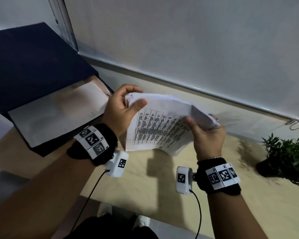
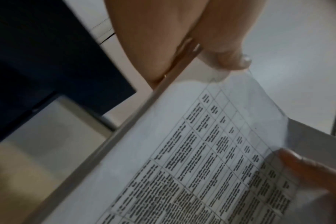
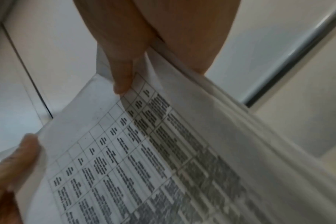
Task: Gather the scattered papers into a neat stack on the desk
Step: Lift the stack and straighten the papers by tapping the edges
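Note:
A bundle of white papers (image 1: 162, 125) with a printed table on top hangs tilted above the light wooden desk (image 1: 145, 187). My left hand (image 1: 135, 97) pinches its upper left corner, thumb on top and fingers behind. At the right edge my right hand (image 1: 201, 124) grips the same bundle, thumb on the printed side. The left wrist view has the papers (image 2: 201, 151) under my left hand (image 2: 194, 68). In the right wrist view the sheets (image 3: 144, 151) fan apart unevenly at the edge held by my right hand (image 3: 153, 66).
A dark blue folder (image 1: 33, 66) lies open at the left with a pale sheet (image 1: 55, 114) inside it. A small potted plant (image 1: 286, 157) stands at the right of the desk. A window blind (image 1: 197, 40) closes off the back.

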Demonstrator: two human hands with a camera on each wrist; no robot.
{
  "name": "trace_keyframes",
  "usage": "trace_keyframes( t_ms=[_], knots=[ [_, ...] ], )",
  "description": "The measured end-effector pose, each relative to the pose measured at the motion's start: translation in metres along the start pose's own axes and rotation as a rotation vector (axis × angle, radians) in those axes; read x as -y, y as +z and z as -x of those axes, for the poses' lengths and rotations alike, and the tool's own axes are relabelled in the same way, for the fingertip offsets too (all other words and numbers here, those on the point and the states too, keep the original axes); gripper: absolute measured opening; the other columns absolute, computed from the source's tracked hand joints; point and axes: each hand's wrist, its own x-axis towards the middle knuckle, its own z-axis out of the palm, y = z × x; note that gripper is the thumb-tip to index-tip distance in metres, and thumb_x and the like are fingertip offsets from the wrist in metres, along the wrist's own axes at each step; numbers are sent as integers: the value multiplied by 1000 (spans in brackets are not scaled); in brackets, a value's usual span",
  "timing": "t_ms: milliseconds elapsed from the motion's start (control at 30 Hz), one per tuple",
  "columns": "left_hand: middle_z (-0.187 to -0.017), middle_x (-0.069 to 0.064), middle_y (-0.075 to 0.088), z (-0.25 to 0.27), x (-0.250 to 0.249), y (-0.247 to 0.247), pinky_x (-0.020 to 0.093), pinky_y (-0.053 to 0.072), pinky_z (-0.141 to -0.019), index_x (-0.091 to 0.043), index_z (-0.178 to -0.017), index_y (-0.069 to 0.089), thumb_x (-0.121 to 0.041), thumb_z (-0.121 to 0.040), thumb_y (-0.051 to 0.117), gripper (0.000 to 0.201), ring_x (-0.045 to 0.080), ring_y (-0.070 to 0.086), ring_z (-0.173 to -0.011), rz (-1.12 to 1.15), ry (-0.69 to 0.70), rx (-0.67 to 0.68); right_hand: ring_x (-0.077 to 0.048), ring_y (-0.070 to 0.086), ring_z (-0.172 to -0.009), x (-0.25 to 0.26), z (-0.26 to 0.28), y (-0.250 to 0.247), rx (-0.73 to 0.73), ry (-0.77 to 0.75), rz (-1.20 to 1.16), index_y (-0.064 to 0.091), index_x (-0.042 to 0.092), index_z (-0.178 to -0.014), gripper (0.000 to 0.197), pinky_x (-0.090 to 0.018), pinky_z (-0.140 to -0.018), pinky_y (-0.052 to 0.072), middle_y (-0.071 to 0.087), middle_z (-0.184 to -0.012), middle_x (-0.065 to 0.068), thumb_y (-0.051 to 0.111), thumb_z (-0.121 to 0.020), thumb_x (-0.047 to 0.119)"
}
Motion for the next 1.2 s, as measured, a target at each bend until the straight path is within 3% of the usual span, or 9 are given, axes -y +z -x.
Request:
trace_keyframes(
  t_ms=[100, 267, 367, 500, 633, 767, 833, 1100, 1200],
  knots=[
    [-89, -8, 68, 9, 12, 1, 13, 51, -69, -9, -105, 56, -19, -75, 76, 37, -3, 64, -74, -5, -69, 11, -25, 73, -83, -1, 6, 2, 8, 90, -71, 70, -4, -101, 33, -38, -76, 61, 76, -95, -17, 83, -71, 4],
    [-92, -8, 66, 11, 19, 3, 12, 50, -76, -10, -103, 59, -12, -67, 84, 44, -4, 63, -79, -37, -69, -10, -11, 66, -77, 13, 1, 13, -111, -56, -95, 65, 19, -98, 14, -27, -74, 52, 72, -86, 2, 69, -86, 24],
    [-88, -16, 74, 11, 25, -3, 17, 53, -84, -21, -99, 65, -24, -66, 83, 38, -4, 69, -88, -71, -139, 86, -4, 59, -68, 12, 0, 8, -93, -30, -155, 57, 15, -115, 39, -19, -68, 48, 64, -79, 5, 67, -83, 35],
    [-105, 2, 75, 10, 36, -5, 38, 53, -98, -11, -105, 71, -30, -63, 88, 49, 14, 71, -102, -81, -182, 172, -8, 69, -77, 5, -2, 2, 58, 49, -111, 48, 13, -126, 69, -21, -72, 55, 72, -93, -2, 86, -68, 9],
    [-105, 5, 75, 10, 40, -1, 46, 53, -97, -13, -105, 71, -25, -66, 86, 43, 19, 71, -102, -36, -196, 161, -19, 68, -103, -3, -7, 1, 56, 87, -23, 55, 26, -122, 72, -31, -88, 55, 61, -124, -13, 91, -61, 14],
    [-92, -20, 75, 8, 25, 5, 31, 55, -92, -42, -91, 72, -29, -66, 82, 30, 5, 71, -94, -55, -150, 145, -16, 72, -76, 3, -6, 4, 80, 105, -121, 70, -7, -102, 33, -29, -71, 58, 77, -85, -5, 80, -71, -3],
    [-89, -21, 75, 6, 21, 2, 25, 55, -87, -37, -89, 73, -32, -66, 82, 26, 4, 72, -91, -55, -130, 111, -17, 70, -73, 5, -6, 2, 55, 50, -101, 70, -13, -98, 28, -27, -68, 57, 77, -85, -11, 79, -73, -5],
    [-94, -8, 65, 9, 21, 5, 20, 54, -75, -24, -102, 55, -53, -58, 83, 59, 6, 64, -82, 72, -112, 125, -18, 71, -88, 6, -5, 2, 32, 34, -107, 65, 19, -105, 52, -30, -78, 59, 70, -105, -14, 91, -61, 17],
    [-97, -2, 64, 7, 25, 8, 22, 54, -80, -17, -106, 53, -41, -62, 86, 60, 7, 66, -86, 80, -135, 62, -33, 68, -103, 1, -12, 1, 8, 35, -51, 64, 23, -112, 61, -46, -91, 56, 66, -118, -18, 93, -60, 18]
  ],
)
